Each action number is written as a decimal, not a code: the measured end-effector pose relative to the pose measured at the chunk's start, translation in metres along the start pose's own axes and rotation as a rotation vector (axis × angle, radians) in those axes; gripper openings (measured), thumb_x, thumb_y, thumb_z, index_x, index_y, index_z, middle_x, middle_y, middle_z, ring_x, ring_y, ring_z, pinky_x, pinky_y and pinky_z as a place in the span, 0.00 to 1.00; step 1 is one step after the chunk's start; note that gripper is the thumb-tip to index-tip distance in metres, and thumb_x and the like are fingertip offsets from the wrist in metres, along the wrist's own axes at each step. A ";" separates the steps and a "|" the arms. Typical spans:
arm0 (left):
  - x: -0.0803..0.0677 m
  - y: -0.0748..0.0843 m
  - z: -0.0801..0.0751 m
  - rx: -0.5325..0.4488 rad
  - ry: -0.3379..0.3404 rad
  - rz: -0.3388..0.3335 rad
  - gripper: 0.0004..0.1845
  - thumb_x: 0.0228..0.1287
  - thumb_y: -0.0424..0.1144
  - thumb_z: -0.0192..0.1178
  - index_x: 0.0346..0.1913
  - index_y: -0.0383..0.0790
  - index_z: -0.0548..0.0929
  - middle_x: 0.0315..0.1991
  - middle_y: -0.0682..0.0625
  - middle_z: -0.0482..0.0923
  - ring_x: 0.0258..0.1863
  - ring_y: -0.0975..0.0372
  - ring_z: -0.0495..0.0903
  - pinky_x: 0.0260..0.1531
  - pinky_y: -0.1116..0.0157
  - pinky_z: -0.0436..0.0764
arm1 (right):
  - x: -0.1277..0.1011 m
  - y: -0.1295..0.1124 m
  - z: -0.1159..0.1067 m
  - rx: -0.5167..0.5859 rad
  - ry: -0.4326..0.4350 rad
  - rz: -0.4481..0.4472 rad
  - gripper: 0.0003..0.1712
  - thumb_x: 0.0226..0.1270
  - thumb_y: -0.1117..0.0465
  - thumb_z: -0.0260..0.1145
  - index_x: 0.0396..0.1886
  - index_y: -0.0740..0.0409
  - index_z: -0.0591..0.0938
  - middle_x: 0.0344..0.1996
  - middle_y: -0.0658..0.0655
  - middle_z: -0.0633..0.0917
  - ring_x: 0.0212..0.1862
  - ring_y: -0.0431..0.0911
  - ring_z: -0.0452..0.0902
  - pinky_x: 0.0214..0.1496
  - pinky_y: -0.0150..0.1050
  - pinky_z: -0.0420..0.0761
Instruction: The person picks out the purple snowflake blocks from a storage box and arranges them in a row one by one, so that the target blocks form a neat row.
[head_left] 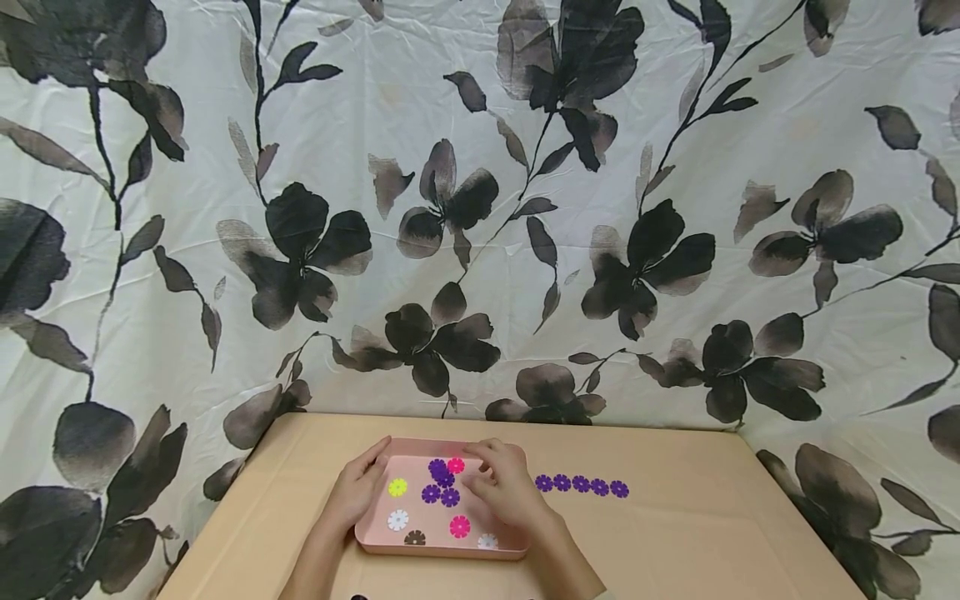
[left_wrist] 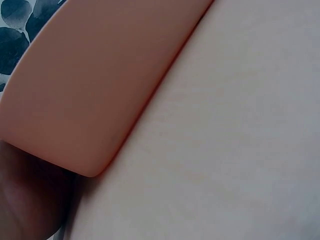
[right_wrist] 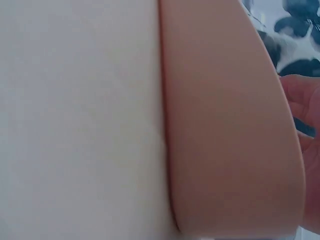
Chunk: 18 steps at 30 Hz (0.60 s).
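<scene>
Though partly under right hand (head_left: 513,490), tray (head_left: 428,518) (pink) against left hand (head_left: 354,492).

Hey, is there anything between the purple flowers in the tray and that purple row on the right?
Yes: the raised rim of the pink tray, plus the right hand, which reaches over the tray's right side, between the purple flowers and the purple row. Nothing else visible stands between.

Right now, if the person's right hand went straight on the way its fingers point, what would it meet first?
The right hand would probably meet the bright pink flower-shaped piece near the far side of the pink rectangular tray; hand height is unclear, so it might pass above.
</scene>
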<state>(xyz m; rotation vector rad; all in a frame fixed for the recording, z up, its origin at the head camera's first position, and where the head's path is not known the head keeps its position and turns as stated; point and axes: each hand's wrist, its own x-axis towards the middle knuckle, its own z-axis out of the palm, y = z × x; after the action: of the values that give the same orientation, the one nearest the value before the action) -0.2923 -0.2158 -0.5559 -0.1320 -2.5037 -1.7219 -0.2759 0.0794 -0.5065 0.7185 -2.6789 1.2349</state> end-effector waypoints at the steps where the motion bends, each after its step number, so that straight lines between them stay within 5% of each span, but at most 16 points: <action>1: 0.000 0.000 0.000 0.003 0.001 -0.001 0.24 0.84 0.37 0.47 0.78 0.41 0.69 0.79 0.40 0.64 0.80 0.44 0.59 0.81 0.44 0.56 | 0.000 -0.001 0.003 -0.021 -0.006 0.002 0.26 0.72 0.58 0.71 0.69 0.52 0.80 0.61 0.54 0.81 0.52 0.51 0.81 0.49 0.37 0.86; 8: 0.000 0.002 -0.001 -0.016 -0.017 -0.007 0.25 0.85 0.38 0.46 0.79 0.41 0.67 0.79 0.40 0.63 0.81 0.45 0.57 0.82 0.44 0.54 | -0.003 -0.005 0.020 -0.109 -0.085 0.034 0.27 0.70 0.56 0.73 0.67 0.53 0.82 0.63 0.54 0.80 0.64 0.52 0.77 0.67 0.54 0.83; 12: -0.001 0.003 -0.002 -0.021 -0.014 -0.013 0.25 0.85 0.38 0.47 0.79 0.41 0.68 0.80 0.41 0.63 0.81 0.45 0.57 0.82 0.44 0.54 | -0.003 -0.005 0.024 -0.131 -0.179 0.000 0.28 0.70 0.54 0.73 0.68 0.50 0.81 0.65 0.51 0.80 0.68 0.48 0.73 0.74 0.52 0.78; 18: 0.000 0.002 -0.002 -0.041 -0.022 -0.016 0.25 0.85 0.40 0.47 0.79 0.41 0.67 0.80 0.40 0.62 0.81 0.45 0.56 0.82 0.43 0.54 | -0.003 -0.002 0.027 -0.154 -0.265 -0.021 0.23 0.72 0.56 0.71 0.65 0.50 0.84 0.50 0.46 0.83 0.48 0.35 0.72 0.51 0.29 0.79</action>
<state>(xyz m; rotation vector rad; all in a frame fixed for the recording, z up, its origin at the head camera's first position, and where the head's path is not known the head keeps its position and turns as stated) -0.2920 -0.2167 -0.5535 -0.1349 -2.4922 -1.7887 -0.2692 0.0596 -0.5242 0.9436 -2.9258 0.9750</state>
